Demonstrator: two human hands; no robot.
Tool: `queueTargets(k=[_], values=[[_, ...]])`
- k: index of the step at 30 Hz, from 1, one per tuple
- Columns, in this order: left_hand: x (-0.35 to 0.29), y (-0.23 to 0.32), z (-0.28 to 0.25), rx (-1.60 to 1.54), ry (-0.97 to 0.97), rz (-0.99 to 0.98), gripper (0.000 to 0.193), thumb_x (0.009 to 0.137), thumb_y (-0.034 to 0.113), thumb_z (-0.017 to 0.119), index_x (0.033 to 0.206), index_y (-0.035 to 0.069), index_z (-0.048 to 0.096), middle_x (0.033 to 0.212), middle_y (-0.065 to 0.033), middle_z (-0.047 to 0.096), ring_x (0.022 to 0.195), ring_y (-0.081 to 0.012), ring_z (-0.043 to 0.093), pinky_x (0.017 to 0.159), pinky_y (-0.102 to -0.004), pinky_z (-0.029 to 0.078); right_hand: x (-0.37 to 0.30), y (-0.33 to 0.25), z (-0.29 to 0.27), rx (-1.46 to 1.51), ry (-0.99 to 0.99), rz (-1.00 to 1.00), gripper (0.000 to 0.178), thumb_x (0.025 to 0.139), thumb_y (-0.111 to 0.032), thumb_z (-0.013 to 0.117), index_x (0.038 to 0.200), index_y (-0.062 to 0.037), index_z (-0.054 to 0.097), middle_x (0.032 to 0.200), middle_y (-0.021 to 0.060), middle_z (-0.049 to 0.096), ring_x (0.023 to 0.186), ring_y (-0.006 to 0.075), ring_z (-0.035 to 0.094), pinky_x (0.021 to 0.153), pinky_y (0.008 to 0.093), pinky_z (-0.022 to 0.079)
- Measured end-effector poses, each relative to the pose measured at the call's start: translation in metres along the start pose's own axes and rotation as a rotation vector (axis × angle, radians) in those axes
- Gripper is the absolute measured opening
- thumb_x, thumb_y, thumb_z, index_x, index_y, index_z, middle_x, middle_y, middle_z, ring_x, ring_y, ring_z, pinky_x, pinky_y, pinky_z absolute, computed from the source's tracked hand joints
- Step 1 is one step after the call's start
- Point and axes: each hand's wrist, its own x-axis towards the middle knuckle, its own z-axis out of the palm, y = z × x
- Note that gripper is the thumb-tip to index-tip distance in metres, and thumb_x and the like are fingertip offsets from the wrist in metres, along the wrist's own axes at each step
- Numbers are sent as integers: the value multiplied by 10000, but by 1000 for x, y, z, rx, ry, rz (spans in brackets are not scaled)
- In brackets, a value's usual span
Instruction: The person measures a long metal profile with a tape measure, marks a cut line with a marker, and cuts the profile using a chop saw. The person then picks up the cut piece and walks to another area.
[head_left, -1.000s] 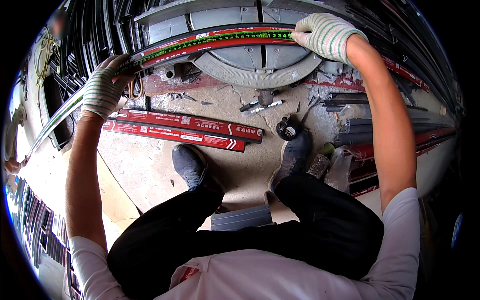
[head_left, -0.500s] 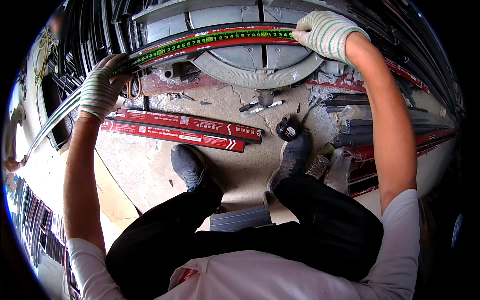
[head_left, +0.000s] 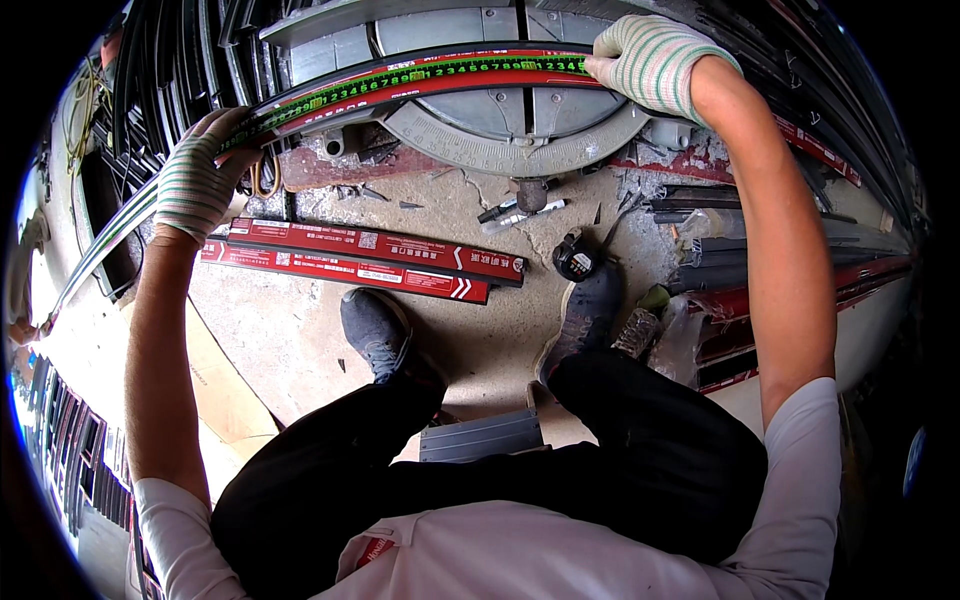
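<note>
My left hand (head_left: 198,180), in a striped knit glove, is wrapped round a long dark profile with red film (head_left: 460,82) and the green tape measure blade (head_left: 390,78) lying along it. My right hand (head_left: 662,70), gloved the same way, is closed at the right end of the visible blade, its fingertips pressing blade and profile together. Both hands are above the grey saw table with a curved angle scale (head_left: 460,150). From my left hand the pale underside of a strip (head_left: 105,235) slants down to another person's hand (head_left: 22,328) at the far left.
Two red-filmed profiles (head_left: 370,262) lie on the floor before my shoes. Beside my right shoe sits a round black device (head_left: 574,258); markers (head_left: 524,216) lie near it. Stacked dark profiles (head_left: 720,200) stand right, others (head_left: 150,120) upper left. Cardboard (head_left: 225,385) lies lower left.
My left hand has shifted very slightly left, and the profile a touch upward. My right hand keeps its place on the blade.
</note>
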Motion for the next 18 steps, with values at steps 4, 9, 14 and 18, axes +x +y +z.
queueTargets(k=[4,9,14,18], values=[[0,3,-1,-35,-2,-12,460,899,97,775,1338,37,650,1239,-125,683,1099,-248,680,950,-339,562,2,0,-1,-16,-10,-7,349,979,-372,621,990,-57,771,858,219,707,819,389,686,781,451,535],[1,4,-1,-38,-6,-40,463,880,121,781,1321,51,661,1250,-147,687,1131,-322,676,979,-378,542,3,2,1,-39,10,-22,354,983,-372,617,972,-51,765,842,220,700,808,393,680,775,453,531],[2,6,-1,-7,-4,-14,432,903,105,770,1315,39,661,1217,-128,689,1086,-264,683,949,-347,554,1,3,0,-5,11,-7,355,981,-371,617,971,-49,766,837,219,700,805,393,679,775,453,530],[1,3,-1,23,11,22,420,906,93,768,1307,31,661,1200,-121,690,1065,-249,686,944,-336,557,1,1,-2,1,-6,-7,351,975,-370,621,976,-52,769,844,217,704,810,387,683,777,451,532]])
